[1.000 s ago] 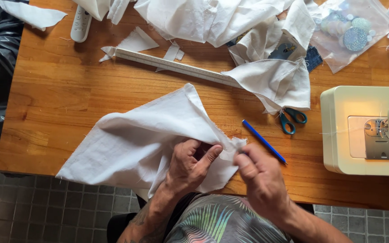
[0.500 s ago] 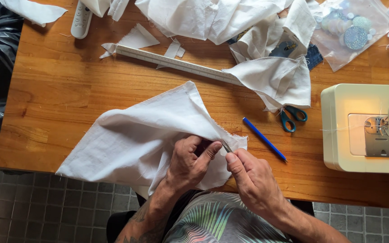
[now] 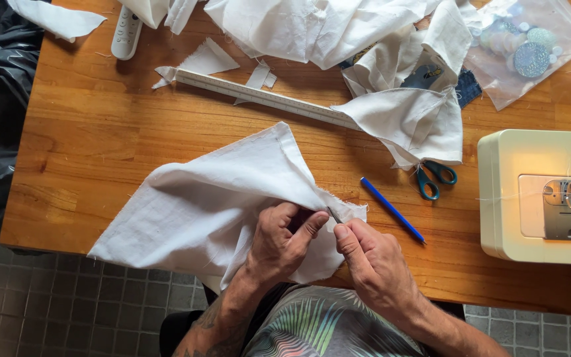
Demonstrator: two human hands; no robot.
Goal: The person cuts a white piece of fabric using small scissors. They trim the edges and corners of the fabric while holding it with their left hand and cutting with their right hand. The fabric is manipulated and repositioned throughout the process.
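at the tabletop's (image 3: 100,132) near edge, the left hand (image 3: 279,241) pinches a folded white cloth (image 3: 213,198) while the right hand (image 3: 371,264) grips a thin tool (image 3: 334,215) at its frayed seam; work looks midway.

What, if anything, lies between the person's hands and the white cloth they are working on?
Nothing visible does. The left hand already pinches the white cloth at its frayed edge, and the right hand holds a thin dark tool against that same edge. The pencil and scissors lie off to the right.
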